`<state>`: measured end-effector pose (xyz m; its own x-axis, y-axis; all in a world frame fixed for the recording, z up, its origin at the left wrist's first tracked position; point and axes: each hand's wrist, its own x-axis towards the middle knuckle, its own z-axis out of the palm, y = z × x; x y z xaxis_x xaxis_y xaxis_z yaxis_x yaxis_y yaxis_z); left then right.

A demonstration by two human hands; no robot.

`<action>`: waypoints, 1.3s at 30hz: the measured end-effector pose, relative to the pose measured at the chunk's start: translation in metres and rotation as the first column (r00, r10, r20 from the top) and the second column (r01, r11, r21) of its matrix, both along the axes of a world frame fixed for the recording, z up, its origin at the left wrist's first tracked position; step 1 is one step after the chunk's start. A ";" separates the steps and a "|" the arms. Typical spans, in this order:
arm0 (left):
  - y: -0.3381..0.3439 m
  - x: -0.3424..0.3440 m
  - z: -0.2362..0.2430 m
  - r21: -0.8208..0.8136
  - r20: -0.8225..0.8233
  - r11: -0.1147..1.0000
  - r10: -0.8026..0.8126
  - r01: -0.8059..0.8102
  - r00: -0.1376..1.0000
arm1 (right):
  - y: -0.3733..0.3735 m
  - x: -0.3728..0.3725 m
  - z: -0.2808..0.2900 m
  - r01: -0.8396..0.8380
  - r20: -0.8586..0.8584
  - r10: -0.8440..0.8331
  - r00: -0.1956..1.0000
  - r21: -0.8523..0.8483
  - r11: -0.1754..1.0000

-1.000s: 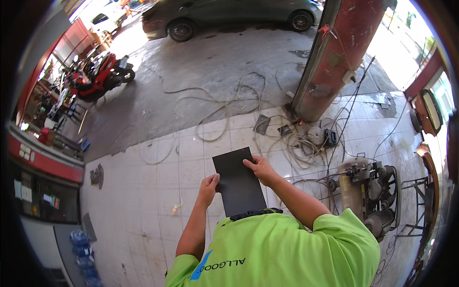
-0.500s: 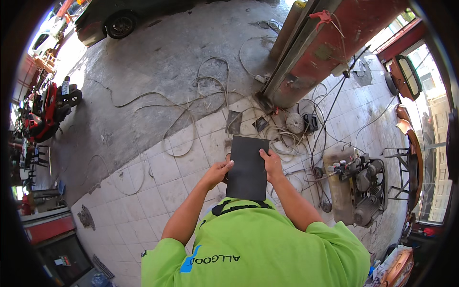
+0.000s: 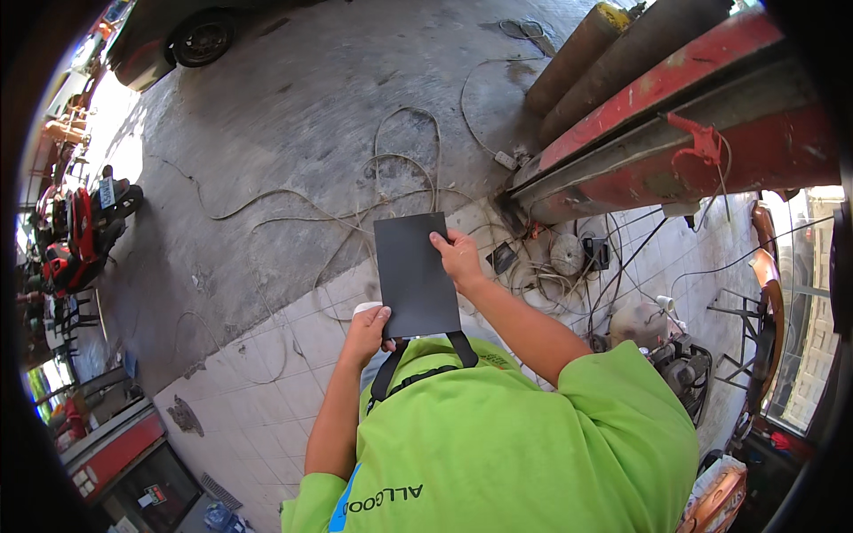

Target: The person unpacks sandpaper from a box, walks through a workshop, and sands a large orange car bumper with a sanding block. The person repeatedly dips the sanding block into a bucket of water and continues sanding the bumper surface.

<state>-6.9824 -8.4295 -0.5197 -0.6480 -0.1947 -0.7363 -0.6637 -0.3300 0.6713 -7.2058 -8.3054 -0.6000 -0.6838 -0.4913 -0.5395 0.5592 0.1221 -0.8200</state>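
Note:
A dark grey, flat rectangular sheet (image 3: 416,277) is held up in front of my chest, above the floor. My left hand (image 3: 364,333) grips its lower left edge, thumb on the face and fingers mostly hidden behind. Something small and white (image 3: 367,307) shows beside that thumb; I cannot make out what it is. My right hand (image 3: 457,259) holds the upper right edge with its thumb in front. The sheet looks plain and stiff, tilted slightly to the left at the top. Its back is hidden.
A red lift post (image 3: 657,178) slants across the upper right, with gas cylinders (image 3: 577,62) behind. Cables (image 3: 293,195) loop over concrete and tiles. An air compressor (image 3: 680,364) stands at right, a red motorcycle (image 3: 84,222) at left, and a dark car (image 3: 169,40) at upper left.
The sheet has shifted up and left in view and tilted. My left hand has slid toward its lower corner, and my right hand sits nearer the top. The view has turned.

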 end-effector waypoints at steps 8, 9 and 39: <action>-0.166 -0.094 -0.027 0.030 0.012 0.999 -0.045 0.044 0.999 | -0.160 -0.082 -0.010 0.223 0.061 -0.226 0.972 0.058 0.973; -0.191 -0.109 -0.033 0.061 0.006 0.998 0.000 0.000 1.000 | -0.178 -0.095 -0.016 0.222 0.024 -0.224 0.974 0.062 0.973; -0.772 -0.347 0.032 -0.517 -0.362 0.545 0.560 -0.660 0.746 | -0.874 -0.374 0.129 -0.730 0.048 0.767 0.640 -0.275 0.626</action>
<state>-7.3292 -9.2015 -0.4873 -0.2868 -0.9284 -0.2361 -0.3388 -0.1322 0.9315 -7.5800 -9.1790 -0.4711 0.0508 -0.9083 -0.4152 0.4664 0.3892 -0.7944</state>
